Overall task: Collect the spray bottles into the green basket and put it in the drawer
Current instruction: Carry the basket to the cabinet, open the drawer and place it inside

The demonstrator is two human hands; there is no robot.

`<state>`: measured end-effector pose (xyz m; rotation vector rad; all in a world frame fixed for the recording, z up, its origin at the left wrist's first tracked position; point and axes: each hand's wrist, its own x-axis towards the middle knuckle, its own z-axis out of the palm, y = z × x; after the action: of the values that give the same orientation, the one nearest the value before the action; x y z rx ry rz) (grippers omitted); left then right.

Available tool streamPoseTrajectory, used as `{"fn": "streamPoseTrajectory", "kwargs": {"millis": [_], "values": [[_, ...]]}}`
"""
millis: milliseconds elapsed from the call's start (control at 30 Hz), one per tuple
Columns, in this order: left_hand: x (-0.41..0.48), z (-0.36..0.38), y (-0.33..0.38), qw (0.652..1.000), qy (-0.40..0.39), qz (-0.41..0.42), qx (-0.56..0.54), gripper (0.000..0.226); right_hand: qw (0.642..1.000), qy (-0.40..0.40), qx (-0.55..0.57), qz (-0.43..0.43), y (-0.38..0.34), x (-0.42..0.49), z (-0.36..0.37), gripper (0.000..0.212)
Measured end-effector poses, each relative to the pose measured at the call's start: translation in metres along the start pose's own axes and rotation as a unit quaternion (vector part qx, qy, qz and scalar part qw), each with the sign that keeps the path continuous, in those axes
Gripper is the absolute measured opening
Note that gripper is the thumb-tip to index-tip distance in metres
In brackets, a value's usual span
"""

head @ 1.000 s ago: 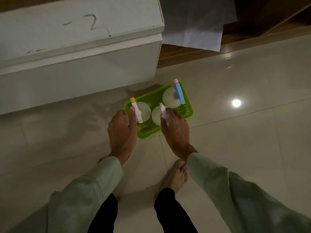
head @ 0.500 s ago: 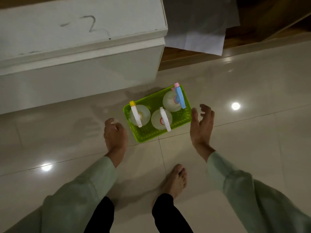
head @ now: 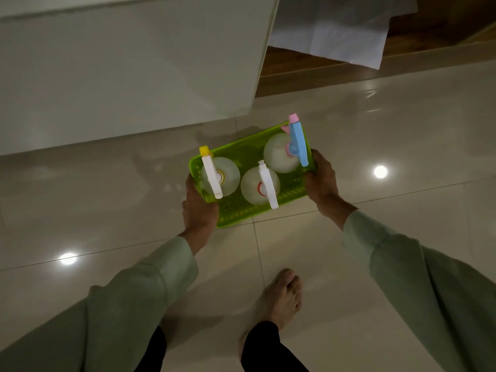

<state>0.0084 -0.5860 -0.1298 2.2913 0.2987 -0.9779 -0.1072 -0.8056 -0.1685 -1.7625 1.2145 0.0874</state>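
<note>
**Two hands grip a green basket holding three spray bottles**

Head camera, looking down: a person in pale green sleeves holds a green basket (head: 243,214) by its two short ends, above or on a glossy tiled floor (head: 375,130); contact with the floor cannot be told. The left hand (head: 200,208) is clamped on the basket's left end, fingers curled under the rim. The right hand (head: 320,181) is clamped on the right end, its thumb against the rim. The hands are apart, with the basket spanning the gap between them.

Three clear, round-bodied spray bottles stand upright inside the basket. Nearest the left hand is the bottle with a white trigger head and yellow nozzle (head: 212,173). In the middle, between the hands and toward the person, stands the all-white-headed bottle (head: 267,185). Just beside the right hand is the bottle with a blue head and pink nozzle (head: 296,146), at the basket's far right corner.

Beyond the hands, up and to the left, stands a white cabinet (head: 128,65). Beyond the right hand, a white cloth (head: 343,30) hangs over dark wood. Below the hands, a bare foot (head: 281,294) rests on the tiles, between the two sleeves.
</note>
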Motion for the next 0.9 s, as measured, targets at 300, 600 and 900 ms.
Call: {"fn": "streamPoseTrajectory", "kwargs": {"millis": [300, 600, 900], "values": [[-0.035, -0.058, 0.025, 0.996, -0.024, 0.055, 0.064, 0.088, 0.999, 0.021, 0.046, 0.016, -0.034, -0.059, -0.03, 0.049], [-0.132, -0.179, 0.045, 0.992, -0.04, 0.094, 0.081, 0.09, 0.998, -0.003, 0.043, -0.036, -0.126, -0.184, -0.071, 0.048], [-0.237, -0.344, 0.055, 0.993, -0.054, 0.097, 0.036, 0.094, 0.995, -0.03, 0.038, -0.081, -0.263, -0.318, -0.088, 0.055]]}}
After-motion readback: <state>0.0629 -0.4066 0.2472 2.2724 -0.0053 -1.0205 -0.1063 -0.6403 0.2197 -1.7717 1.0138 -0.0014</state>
